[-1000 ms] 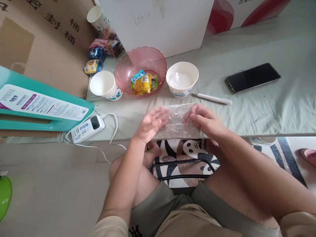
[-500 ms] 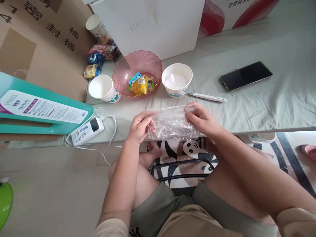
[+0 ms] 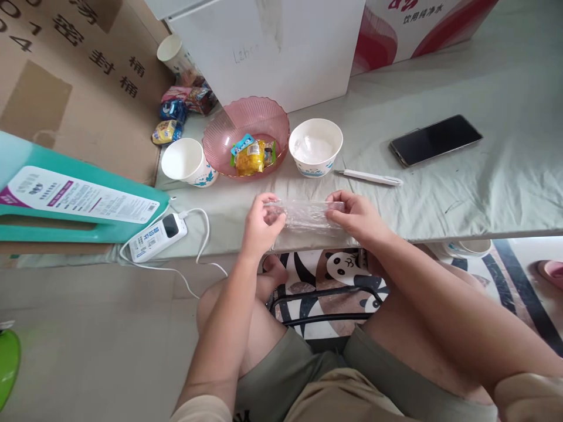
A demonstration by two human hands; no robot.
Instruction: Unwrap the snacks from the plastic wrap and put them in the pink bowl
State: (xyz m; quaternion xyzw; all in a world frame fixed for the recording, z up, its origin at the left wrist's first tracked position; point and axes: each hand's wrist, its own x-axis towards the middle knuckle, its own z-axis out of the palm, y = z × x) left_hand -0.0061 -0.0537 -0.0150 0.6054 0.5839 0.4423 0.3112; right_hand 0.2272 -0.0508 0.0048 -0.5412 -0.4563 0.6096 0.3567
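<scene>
Your left hand (image 3: 260, 225) and your right hand (image 3: 357, 215) each pinch one end of a clear, crinkly plastic wrap (image 3: 305, 213), fingers curled shut on it. The wrap sits just above the near edge of the desk (image 3: 461, 187), which has a soft, wrinkled, pale green cloth on it. Half a second ago the wrap was spread taller between your hands; now it is squeezed into a thin, long strip. Behind your hands stands a round pink see-through bowl (image 3: 246, 126) with ribbed sides, and shiny yellow and blue snack packs (image 3: 250, 155) lie inside it. To its right is a white paper bowl (image 3: 315, 146) with something clear and shiny in it. To its left is a white paper cup (image 3: 187, 161) with blue leaf prints. A thin white pen (image 3: 368, 177) lies near your right hand, and a flat black phone (image 3: 435, 139) lies farther right. A white power bank (image 3: 157, 236) with a curly white cable rests at the left, by a teal box (image 3: 79, 205) with a white label too small to read. The brown cardboard box (image 3: 88, 88) behind shows "密封桶". The big white box (image 3: 272, 47) has faint handwriting you cannot read clearly.
</scene>
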